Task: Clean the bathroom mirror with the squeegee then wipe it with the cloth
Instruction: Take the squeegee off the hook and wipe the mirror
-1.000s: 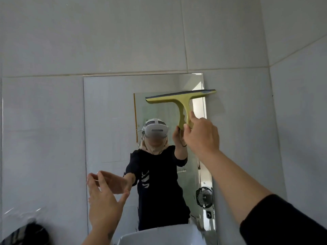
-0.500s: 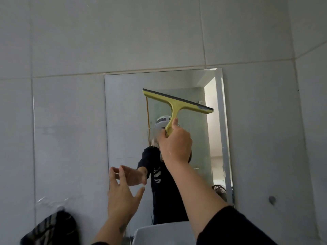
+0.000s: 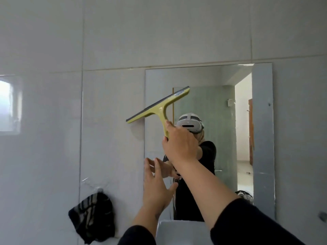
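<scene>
A rectangular mirror (image 3: pixel 261 121) hangs on the grey tiled wall. My right hand (image 3: pixel 180 144) grips the handle of a yellow-green squeegee (image 3: pixel 159 108) with a dark rubber blade. The blade is tilted, its left end low and past the mirror's left edge, its right end high over the glass. My left hand (image 3: pixel 155 186) is raised below it with fingers spread, holding nothing, in front of the mirror's lower left part. A dark striped cloth (image 3: pixel 93 216) hangs from a wall hook at the lower left.
A white basin rim (image 3: pixel 182 228) shows below the mirror. The mirror reflects a person in black with a headset, a glass shower door and an open doorway. A small wall fitting (image 3: pixel 323 216) sits at the far right. A bright window reflection lies on the left tiles.
The squeegee has swept from the mirror's right side to its left edge and tilted the other way. The view has shifted left, bringing the cloth fully into sight. My left hand stays open.
</scene>
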Tool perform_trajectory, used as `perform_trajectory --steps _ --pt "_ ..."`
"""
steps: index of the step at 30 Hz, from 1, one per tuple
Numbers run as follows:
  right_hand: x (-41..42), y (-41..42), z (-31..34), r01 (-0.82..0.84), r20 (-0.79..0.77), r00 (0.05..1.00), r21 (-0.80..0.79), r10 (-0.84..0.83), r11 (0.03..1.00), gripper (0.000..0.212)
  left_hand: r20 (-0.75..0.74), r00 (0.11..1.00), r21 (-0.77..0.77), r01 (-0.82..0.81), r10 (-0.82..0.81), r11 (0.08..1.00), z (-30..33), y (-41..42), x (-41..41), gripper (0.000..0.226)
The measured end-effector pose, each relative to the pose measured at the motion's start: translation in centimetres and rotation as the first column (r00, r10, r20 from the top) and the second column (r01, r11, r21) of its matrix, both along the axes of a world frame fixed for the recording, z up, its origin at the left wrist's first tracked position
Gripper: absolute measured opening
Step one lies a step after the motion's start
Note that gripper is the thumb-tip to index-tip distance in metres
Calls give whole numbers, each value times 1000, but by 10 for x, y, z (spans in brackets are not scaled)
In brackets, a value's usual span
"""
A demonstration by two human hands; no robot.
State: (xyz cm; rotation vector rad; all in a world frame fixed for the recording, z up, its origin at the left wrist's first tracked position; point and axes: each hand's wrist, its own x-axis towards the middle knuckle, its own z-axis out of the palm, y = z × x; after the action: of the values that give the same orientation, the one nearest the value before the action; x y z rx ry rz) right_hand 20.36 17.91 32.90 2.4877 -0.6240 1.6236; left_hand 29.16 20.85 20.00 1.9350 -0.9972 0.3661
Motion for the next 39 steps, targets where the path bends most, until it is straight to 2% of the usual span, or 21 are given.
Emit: perform_trajectory --steps 8,17,24,33,36,39 --pt "-27 -27 19 139 -102 982 -185 -160 973 51 -34 999 -4 21 -22 1000 -2 3 0 101" --pt "-90 -57 29 260 -121 953 -139 -277 955 52 -52 997 80 -55 59 995 4 -2 -8 100" --pt "-138 -79 20 314 -127 941 -20 -314 949 50 -80 990 121 -109 119 987 7 -7 -10 103" --pt "-174 -101 -10 363 -54 932 159 -359 918 49 -56 988 143 -137 146 980 6 -8 -7 105" --pt "-175 -102 -28 332 -9 941 215 -338 918 50 -56 988 154 -133 143 979 8 -8 -7 105" --pt "-167 -97 -47 240 101 953 318 -285 917 51 -47 988 162 -140 150 977 8 -6 -6 105"
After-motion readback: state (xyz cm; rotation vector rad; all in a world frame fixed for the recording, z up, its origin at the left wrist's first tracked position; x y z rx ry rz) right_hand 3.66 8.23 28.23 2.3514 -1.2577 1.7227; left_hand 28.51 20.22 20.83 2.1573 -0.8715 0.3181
